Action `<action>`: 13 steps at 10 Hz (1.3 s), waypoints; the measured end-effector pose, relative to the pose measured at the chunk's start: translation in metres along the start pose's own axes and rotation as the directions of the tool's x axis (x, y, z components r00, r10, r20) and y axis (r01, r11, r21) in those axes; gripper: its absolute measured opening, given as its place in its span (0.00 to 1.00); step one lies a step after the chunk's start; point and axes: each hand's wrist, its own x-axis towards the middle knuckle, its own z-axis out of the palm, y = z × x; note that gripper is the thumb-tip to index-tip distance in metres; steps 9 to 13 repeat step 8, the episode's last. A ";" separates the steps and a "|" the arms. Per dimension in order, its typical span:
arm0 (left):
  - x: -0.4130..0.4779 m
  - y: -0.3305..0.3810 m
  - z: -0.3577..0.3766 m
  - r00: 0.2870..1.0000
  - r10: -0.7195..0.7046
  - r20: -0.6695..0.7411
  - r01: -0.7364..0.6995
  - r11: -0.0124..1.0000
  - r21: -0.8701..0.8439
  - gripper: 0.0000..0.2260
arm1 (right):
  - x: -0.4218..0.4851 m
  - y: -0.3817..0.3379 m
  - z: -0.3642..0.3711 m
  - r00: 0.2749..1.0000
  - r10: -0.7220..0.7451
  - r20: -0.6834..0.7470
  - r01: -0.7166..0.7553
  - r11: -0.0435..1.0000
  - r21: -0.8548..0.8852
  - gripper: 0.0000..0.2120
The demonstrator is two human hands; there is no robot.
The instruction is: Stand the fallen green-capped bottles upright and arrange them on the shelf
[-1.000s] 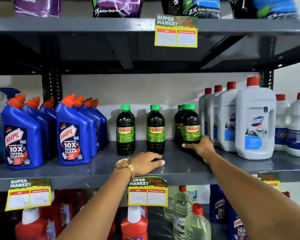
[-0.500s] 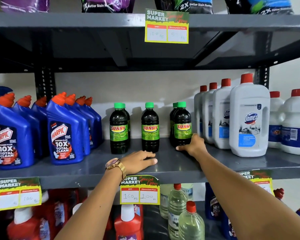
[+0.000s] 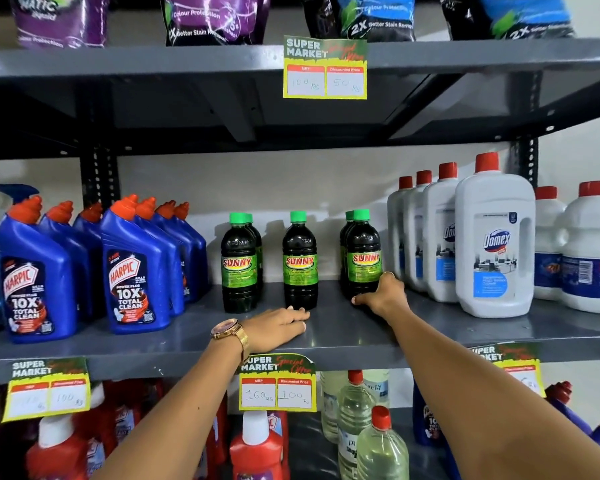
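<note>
Green-capped dark plastic Sunny bottles [image 3: 299,259] all stand upright mid-way along the grey metal shelf [image 3: 343,336], in three spots: left [image 3: 239,263], middle, right [image 3: 363,252]; left and right spots each have another behind. Your right hand [image 3: 383,294] touches the right front bottle's base, fingers [image 3: 361,300] loosely curled beside it, not wrapped round. Your left hand [image 3: 276,323] lies flat on the shelf, fingers straight, holding nothing, just before the middle bottle. Blue Harpic bottles [image 3: 136,268] left, white Domex jugs [image 3: 494,244] right.
</note>
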 end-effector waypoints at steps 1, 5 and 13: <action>0.001 0.000 0.000 1.000 -0.001 -0.005 0.001 1.000 0.013 0.21 | -0.002 0.000 -0.001 1.000 -0.001 -0.011 0.001 1.000 -0.024 0.35; 0.002 -0.001 0.002 1.000 0.007 -0.029 -0.007 1.000 -0.012 0.21 | -0.003 0.001 0.000 1.000 0.000 -0.009 -0.001 0.999 -0.049 0.34; -0.003 -0.001 -0.001 0.991 -0.011 -0.135 0.011 1.000 0.003 0.20 | -0.018 -0.014 -0.007 0.998 -0.020 -0.063 0.024 0.997 0.069 0.48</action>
